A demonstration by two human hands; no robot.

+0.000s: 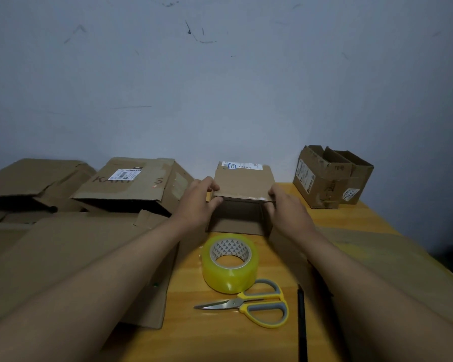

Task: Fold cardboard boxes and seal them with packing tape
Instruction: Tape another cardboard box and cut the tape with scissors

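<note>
small cardboard box (242,194) at the far middle of the yellow wooden bench (220,335), lying on its side with the open mouth facing the camera; white shipping label (242,166) on its far top edge. left hand (198,202) gripping the box's left edge, thumb under the top panel, fingers curled over it. right hand (288,205) gripping the right edge the same way, fingers wrapped round the corner. both forearms stretched forward from the bottom corners of the view.

roll of clear yellowish packing tape (229,263) lying flat just in front of the box, not touching it. yellow-and-grey scissors (254,303) just in front of the roll, blades closed, tips pointing left, upper handle loop touching or nearly touching the roll. black pen (301,325) right of the scissors, running toward the camera.

left of the box: pile of flattened and half-open cardboard boxes (63,244) covering the left part of the bench; one of them, a larger box with handwriting and a label (131,184), against the wall. far right corner: two open-topped boxes (330,178) standing side by side, touching. flat cardboard sheet (377,252) under the right forearm. scuffed blue-grey wall (220,87) behind.
</note>
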